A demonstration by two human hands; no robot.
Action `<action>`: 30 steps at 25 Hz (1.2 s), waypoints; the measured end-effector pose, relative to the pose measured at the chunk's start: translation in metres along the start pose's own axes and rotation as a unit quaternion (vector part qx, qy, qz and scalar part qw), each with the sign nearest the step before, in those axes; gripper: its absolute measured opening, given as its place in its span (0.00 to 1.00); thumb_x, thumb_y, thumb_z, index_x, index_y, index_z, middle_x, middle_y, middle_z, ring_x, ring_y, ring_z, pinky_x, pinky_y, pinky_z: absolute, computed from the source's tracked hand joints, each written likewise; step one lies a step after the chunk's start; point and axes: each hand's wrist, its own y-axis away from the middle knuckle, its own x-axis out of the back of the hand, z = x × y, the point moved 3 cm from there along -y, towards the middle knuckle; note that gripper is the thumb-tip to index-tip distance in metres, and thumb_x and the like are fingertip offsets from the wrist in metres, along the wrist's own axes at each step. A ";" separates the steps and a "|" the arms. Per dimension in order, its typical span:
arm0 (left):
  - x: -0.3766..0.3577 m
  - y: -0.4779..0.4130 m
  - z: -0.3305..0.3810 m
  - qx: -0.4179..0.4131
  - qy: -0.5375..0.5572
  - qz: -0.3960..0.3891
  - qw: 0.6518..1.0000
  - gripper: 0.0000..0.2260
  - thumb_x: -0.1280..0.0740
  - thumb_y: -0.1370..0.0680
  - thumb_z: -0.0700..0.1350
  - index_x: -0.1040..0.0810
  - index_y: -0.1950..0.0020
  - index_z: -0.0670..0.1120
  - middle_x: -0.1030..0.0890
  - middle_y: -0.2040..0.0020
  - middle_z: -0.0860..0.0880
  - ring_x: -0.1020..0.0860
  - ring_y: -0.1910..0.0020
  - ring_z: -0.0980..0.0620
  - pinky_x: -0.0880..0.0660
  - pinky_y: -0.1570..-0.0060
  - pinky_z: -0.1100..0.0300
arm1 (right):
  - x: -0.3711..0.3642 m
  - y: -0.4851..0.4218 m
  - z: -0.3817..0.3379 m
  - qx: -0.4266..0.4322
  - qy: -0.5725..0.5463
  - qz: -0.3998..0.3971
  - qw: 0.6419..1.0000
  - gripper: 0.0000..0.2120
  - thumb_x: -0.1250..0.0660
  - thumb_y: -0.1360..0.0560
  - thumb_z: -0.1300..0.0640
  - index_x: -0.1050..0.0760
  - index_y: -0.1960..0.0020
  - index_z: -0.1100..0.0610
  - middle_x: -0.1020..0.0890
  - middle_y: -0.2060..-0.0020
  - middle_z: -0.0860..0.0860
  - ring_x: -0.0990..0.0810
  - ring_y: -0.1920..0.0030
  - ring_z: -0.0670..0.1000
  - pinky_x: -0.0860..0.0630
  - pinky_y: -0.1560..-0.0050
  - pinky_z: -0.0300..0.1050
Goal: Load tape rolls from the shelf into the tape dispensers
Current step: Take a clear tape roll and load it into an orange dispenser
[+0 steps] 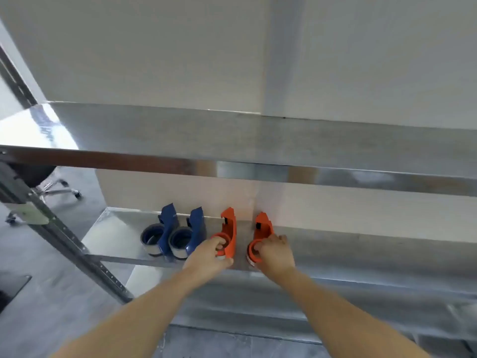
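Both arms reach forward to the lower metal shelf (pixel 116 223), bare forearms, no sleeves.

Left hand (pixel 206 257): fingers curled narrow around the round hub of the left orange dispenser (pixel 228 235), thumb side hooked into the ring opening. The grip is closed on it; the dispenser stands on the shelf, handle end pointing to 12 o'clock, toward the wall.

Right hand (pixel 275 250): fingers likewise curled tight over the hub of the right orange dispenser (pixel 260 233), knuckles covering most of the ring. A sliver of pale tape edge shows under the hub at 6 o'clock. This dispenser also stands on the shelf, just beside the first, a narrow gap between them.

At 9 o'clock from the left hand: two blue dispensers (pixel 180 233), side by side and touching, each with a tape roll (pixel 152 240) seated on its hub, pale tape showing at the lower edge.

An upper shelf (pixel 258 140) runs across above, bare metal.

Writing: no brand or label can be read on any dispenser; picture too soft.
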 end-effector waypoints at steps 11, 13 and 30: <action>-0.026 -0.039 0.012 0.011 -0.060 -0.053 0.997 0.26 0.30 0.30 0.55 0.29 0.33 0.52 0.23 0.38 0.53 0.23 0.40 0.53 0.24 0.40 0.54 | -0.043 -0.017 0.020 -0.012 -0.187 0.037 0.982 0.07 0.26 0.37 0.53 0.25 0.64 0.51 0.19 0.68 0.47 0.21 0.64 0.50 0.31 0.51 0.42; -0.033 -0.047 0.025 -0.003 -0.056 -0.071 0.996 0.25 0.30 0.28 0.53 0.29 0.33 0.51 0.23 0.37 0.51 0.23 0.40 0.52 0.24 0.41 0.56 | -0.039 -0.011 0.032 -0.071 -0.314 0.055 0.945 0.05 0.30 0.31 0.55 0.26 0.60 0.53 0.18 0.64 0.47 0.22 0.60 0.50 0.28 0.55 0.41; -0.072 -0.080 0.067 -0.097 -0.140 -0.083 0.982 0.16 0.36 0.25 0.42 0.33 0.39 0.55 0.24 0.54 0.53 0.25 0.59 0.52 0.31 0.64 0.58 | -0.029 0.029 0.066 -0.220 -0.460 0.017 0.860 0.14 0.36 0.24 0.61 0.34 0.67 0.53 0.27 0.73 0.44 0.31 0.73 0.42 0.35 0.73 0.33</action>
